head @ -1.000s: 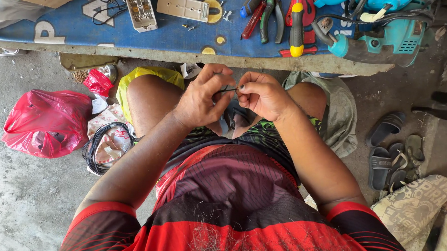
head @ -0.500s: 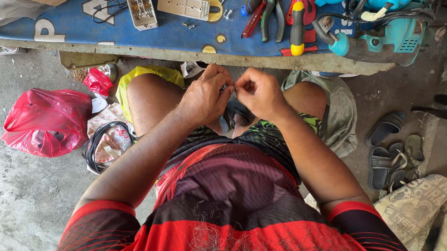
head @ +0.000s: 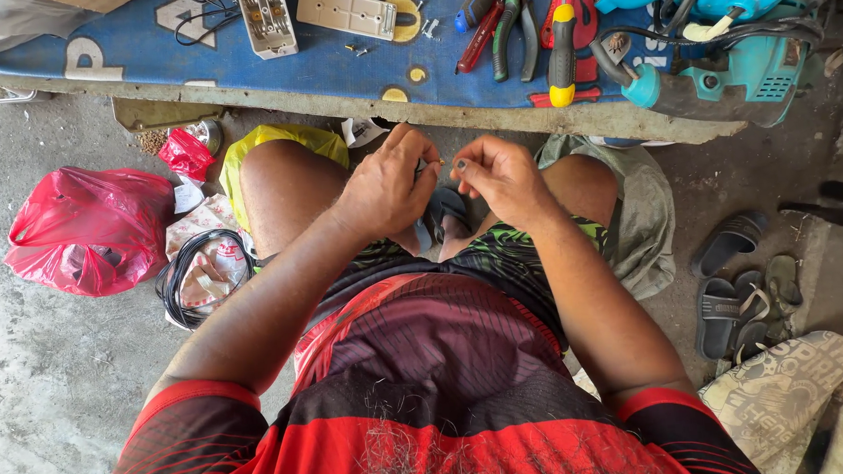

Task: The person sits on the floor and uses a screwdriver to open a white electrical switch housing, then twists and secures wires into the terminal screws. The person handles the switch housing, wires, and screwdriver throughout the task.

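Left hand: the left hand (head: 382, 187) is raised over the lap, its fingers (head: 401, 144) curled tight with thumb and forefinger pinched on a small, thin metal piece (head: 432, 163); only a pale tip of it shows past the fingertips, and its kind cannot be made out.
Right hand: the right hand (head: 503, 176) sits just beside the left, fingertips bent inward and nearly closed; whether they touch the small piece cannot be told, as the knuckles hide the contact.
Object position: the small piece lies between the two sets of fingertips, above the gap between the knees.
Below the fingers: a dark, rounded object (head: 447, 211) shows in the gap under both hands, mostly covered by them; unidentified.
Beyond the fingers: a low board covered in blue printed sheet (head: 135, 46) carries a yellow-handled screwdriver (head: 562, 50), green-handled pliers (head: 512, 28) and a teal power tool (head: 742, 58), cut off by the upper edge.
Left of the fingers: a red plastic bag (head: 90, 230) and a coil of black cable (head: 194, 278) lie on the concrete floor (head: 44, 390).
Right of the fingers: dark rubber sandals (head: 736, 282), partly overlapping.
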